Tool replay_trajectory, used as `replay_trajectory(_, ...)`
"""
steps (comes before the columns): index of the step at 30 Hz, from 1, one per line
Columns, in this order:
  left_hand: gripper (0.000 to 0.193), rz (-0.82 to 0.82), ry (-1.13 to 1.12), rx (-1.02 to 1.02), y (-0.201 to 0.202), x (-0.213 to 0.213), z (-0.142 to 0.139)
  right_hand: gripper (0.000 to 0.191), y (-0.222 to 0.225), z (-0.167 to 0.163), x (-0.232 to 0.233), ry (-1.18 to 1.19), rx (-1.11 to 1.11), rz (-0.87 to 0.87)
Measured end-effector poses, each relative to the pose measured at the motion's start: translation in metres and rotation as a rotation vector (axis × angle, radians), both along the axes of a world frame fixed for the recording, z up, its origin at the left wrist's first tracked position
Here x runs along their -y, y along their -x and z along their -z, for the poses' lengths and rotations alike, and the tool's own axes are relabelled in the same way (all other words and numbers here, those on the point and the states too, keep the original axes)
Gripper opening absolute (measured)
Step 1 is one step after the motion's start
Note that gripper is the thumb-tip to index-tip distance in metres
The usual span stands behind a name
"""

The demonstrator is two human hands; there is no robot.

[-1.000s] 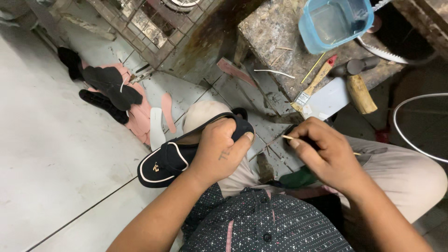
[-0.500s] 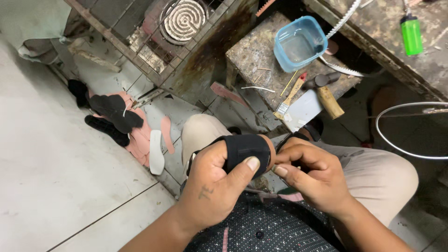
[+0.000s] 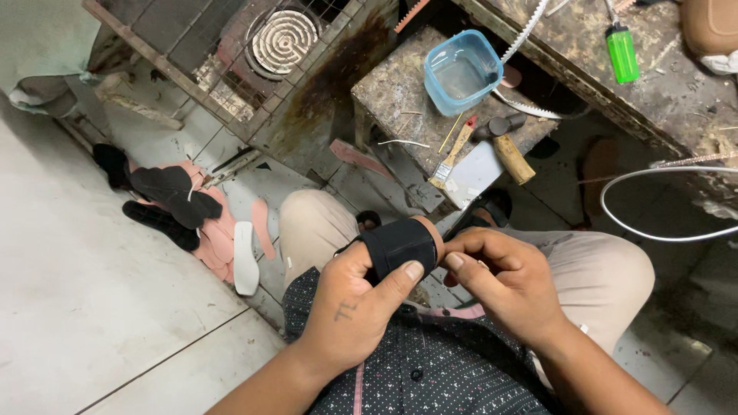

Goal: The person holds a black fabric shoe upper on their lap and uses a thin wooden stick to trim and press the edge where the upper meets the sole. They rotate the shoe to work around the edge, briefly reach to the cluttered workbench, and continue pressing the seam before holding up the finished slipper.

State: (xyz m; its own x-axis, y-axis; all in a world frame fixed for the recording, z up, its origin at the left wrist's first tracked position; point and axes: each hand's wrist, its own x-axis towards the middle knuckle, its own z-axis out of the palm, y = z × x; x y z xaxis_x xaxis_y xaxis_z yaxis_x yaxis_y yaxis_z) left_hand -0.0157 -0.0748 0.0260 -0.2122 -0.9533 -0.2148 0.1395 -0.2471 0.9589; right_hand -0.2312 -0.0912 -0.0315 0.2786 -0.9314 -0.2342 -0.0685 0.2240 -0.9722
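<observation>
Head view.

- Black shoe upper point(image 3: 400, 246): held over the lap, between the two hands. Its long axis runs roughly left to right across the view, the tan-edged end toward the right hand.
- Left hand point(image 3: 357, 311): nearer hand, closed around the upper from below and behind; the thumb presses its near face, the remaining fingers point(image 3: 355, 253) are wrapped behind it.
- Right hand point(image 3: 507, 280): fingers bunched together and pinched at the upper's right end, touching it. Whether they hold anything small besides cannot be told.
- Beyond the fingers: stained desk point(image 3: 392, 96) carrying a blue tub point(image 3: 463, 73), a brush point(image 3: 452, 154) and a wooden-handled tool point(image 3: 513, 160).
- Far right of the fingers: green lighter point(image 3: 623, 52), white cable point(image 3: 661, 207).
- Left of the fingers, on the floor: pink and black cut soles point(image 3: 192, 219).
- Nothing stands between the two hands.
</observation>
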Motion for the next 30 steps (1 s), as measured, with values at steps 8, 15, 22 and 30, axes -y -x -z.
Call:
replay_trajectory(8, 0.016, 0.026, 0.106, 0.231, 0.012, 0.000, 0.001, 0.017, 0.008, -0.003, -0.002, -0.079, -0.188, 0.038)
replay_trajectory(15, 0.025, 0.032, 0.176, 0.270, 0.020, -0.001, 0.006, 0.018, 0.014, -0.002, -0.004, -0.116, -0.203, 0.041)
replay_trajectory(22, 0.017, 0.103, 0.144, 0.315, 0.023, -0.001, 0.014, 0.017, 0.017, -0.005, -0.006, -0.106, -0.303, 0.052)
replay_trajectory(30, 0.012, 0.044, 0.143, 0.351, 0.028, 0.000, 0.013, 0.017, 0.016, 0.000, -0.009, -0.073, -0.227, 0.076)
